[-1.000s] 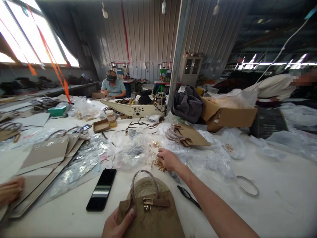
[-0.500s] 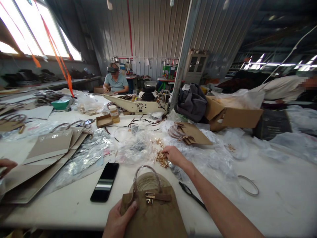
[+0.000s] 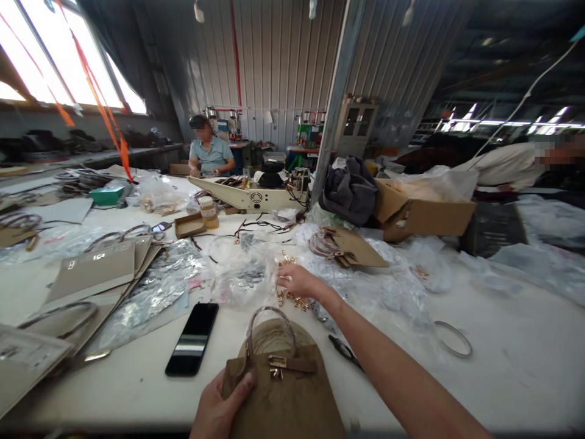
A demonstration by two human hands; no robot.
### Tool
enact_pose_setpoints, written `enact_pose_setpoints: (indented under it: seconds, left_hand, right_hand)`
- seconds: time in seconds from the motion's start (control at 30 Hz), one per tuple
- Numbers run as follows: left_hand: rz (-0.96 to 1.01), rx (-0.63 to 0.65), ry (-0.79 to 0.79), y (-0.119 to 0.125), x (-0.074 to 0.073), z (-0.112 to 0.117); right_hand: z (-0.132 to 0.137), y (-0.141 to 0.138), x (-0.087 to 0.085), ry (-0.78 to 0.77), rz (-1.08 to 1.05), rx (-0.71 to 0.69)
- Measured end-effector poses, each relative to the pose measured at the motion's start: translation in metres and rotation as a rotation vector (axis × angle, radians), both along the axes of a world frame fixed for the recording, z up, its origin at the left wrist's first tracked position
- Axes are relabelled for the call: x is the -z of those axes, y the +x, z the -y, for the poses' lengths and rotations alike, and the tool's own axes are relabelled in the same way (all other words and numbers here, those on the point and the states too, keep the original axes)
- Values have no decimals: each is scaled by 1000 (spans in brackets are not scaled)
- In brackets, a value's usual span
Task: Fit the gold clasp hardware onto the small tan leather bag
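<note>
My left hand [image 3: 223, 396] grips the left edge of an olive-brown handbag panel [image 3: 297, 405]. The panel has a looped handle [image 3: 273, 312] wrapped in clear film, and a short strap with a gold-coloured buckle [image 3: 278, 362] on its front. Over a pile of small gold-coloured metal fittings [image 3: 299, 303] reaches my right hand [image 3: 297, 281], its fingers stretched out and slightly apart. No fitting can be made out between those fingers. Beneath my right forearm lies a black-handled tool [image 3: 345, 352], partly covered.
A phone [image 3: 192, 339] lies left of the panel. Stacked bag panels [image 3: 98, 268] and crumpled plastic [image 3: 242, 274] spread leftward. Farther back are a jar [image 3: 209, 213], a small carton [image 3: 189, 225] and a cardboard box [image 3: 434, 216]. A co-worker [image 3: 210, 152] sits opposite.
My right hand has shifted left across the fittings, and its fingers have spread. At the left edge, another person's hand has gone from view and a panel with a handle now lies there.
</note>
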State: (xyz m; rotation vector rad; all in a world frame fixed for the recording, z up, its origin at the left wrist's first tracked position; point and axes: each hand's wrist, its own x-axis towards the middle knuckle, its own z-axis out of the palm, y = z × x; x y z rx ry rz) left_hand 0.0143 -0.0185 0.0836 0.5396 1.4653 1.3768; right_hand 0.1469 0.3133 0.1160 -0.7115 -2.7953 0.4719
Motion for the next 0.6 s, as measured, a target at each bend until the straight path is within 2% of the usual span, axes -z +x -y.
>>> enact_pose_setpoints:
  seconds: [0.13,0.3,0.43,0.5,0.53,0.57,0.6]
  left_hand:
    - [9,23,0,-6,4,-1]
    - [9,11,11,-3,6,0]
    - [36,83,37,4,8,0]
    - [76,121,74,-17,1,-3]
    - [81,124,97,-41,-7,-5]
    - [67,121,111,-75,-19,-5]
    - [17,66,126,-116,-35,-2]
  right_hand:
    - [-5,-8,-4,32,53,21]
    - [2,11,-4,95,137,118]
    - [15,20,-9,77,189,66]
    - [27,21,-12,75,174,30]
    - [33,21,-11,80,149,20]
    - [38,19,-7,81,119,25]
    - [40,15,0,66,27,98]
